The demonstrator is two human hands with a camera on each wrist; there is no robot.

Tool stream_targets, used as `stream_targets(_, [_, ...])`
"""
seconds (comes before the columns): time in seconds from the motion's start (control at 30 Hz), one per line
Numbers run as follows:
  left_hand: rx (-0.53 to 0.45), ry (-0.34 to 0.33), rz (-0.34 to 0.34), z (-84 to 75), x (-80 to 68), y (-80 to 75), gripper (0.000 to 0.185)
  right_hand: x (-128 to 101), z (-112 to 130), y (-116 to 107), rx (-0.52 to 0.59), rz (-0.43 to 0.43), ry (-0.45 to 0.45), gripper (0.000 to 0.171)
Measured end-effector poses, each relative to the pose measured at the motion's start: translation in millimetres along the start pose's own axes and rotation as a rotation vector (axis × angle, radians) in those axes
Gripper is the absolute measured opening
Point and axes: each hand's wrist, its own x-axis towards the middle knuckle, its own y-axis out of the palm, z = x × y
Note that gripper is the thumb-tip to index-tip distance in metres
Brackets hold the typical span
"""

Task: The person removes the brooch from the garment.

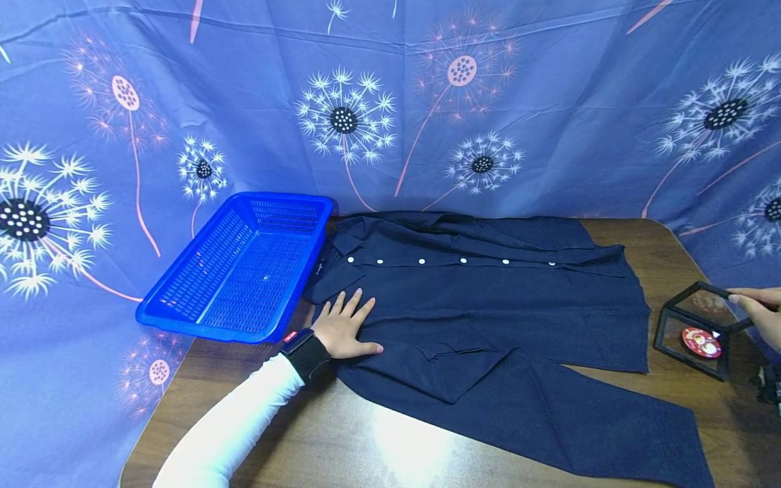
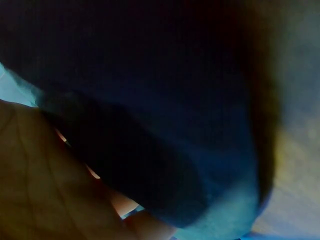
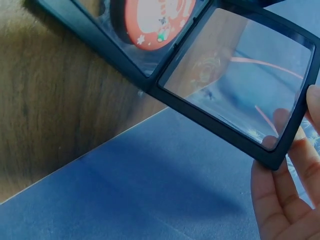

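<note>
Dandelion-print cloth backed a wooden table [image 1: 342, 447]. From left: blue basket [image 1: 244, 264]; left hand [image 1: 344, 329], fingers spread, pressed flat on the navy shirt [image 1: 488, 318]; right hand [image 1: 763, 315] pinched the black-framed display box [image 1: 702, 329] at the table's right edge.

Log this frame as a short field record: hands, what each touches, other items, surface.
left hand: flat, fingers spread, pressing on the dark navy shirt near its collar
right hand: at the right edge, fingers on the top corner of the black-framed clear display box
shirt: spread buttoned-side up, white buttons in a row, one sleeve trailing toward the near right
box contents: red round item inside
basket: blue plastic basket left of the shirt, overhanging the table edge
surface: brown wooden table
backdrop: blue dandelion-print cloth
</note>
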Motion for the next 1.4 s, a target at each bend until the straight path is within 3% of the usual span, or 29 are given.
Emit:
stream_targets(0.07, [-0.001,0.0,-0.003,-0.1,0.2,-0.1,0.099,2,29,-1,0.022,0.017,-0.011,0.047])
stream_targets(0.13, [-0.003,0.002,-0.005,-0.4,0.3,-0.3,0.099,2,41,-3,0.034,0.026,-0.021,0.045])
stream_targets(0.2, [-0.002,0.002,-0.005,-0.6,0.1,-0.4,0.099,0,29,-2,0.029,0.014,-0.047,0.038])
stream_targets(0.33, [-0.001,0.003,0.0,-0.5,-0.3,-0.4,0.099,-5,-22,-1,0.03,0.002,-0.097,0.027])
stream_targets(0.43, [-0.001,0.001,-0.003,-0.2,-0.1,-0.2,0.099,-7,-43,-3,0.023,0.03,-0.119,0.034])
stream_targets(0.57, [0.005,0.001,-0.007,0.1,0.5,0.3,0.099,-7,-49,-4,-0.009,0.05,-0.117,0.048])
stream_targets(0.77, [0.009,0.002,-0.002,-0.7,0.1,0.0,0.099,-12,-48,-3,0.091,0.085,-0.075,0.064])
stream_targets(0.9, [0.012,0.001,-0.002,-0.5,0.4,0.3,0.099,-16,-27,-2,0.097,0.095,-0.05,0.058])
stream_targets(1.07, [0.019,-0.002,0.001,-0.3,0.5,0.7,0.099,-15,42,-2,0.193,0.105,-0.025,0.021])
stream_targets(1.17, [0.02,-0.002,0.001,-0.1,0.6,1.1,0.099,-14,71,-2,0.228,0.129,-0.043,0.012])
stream_targets(1.23, [0.02,-0.002,0.001,0.1,0.9,1.4,0.099,-15,77,-3,0.23,0.156,-0.032,0.018])
stream_targets(1.3, [0.017,-0.001,-0.003,0.4,1.2,1.8,0.099,-18,65,-2,0.192,0.167,-0.046,0.015])
stream_targets(1.4, [0.016,-0.004,0.0,0.5,1.4,1.8,0.099,-25,48,-2,0.147,0.198,0.002,0.026])
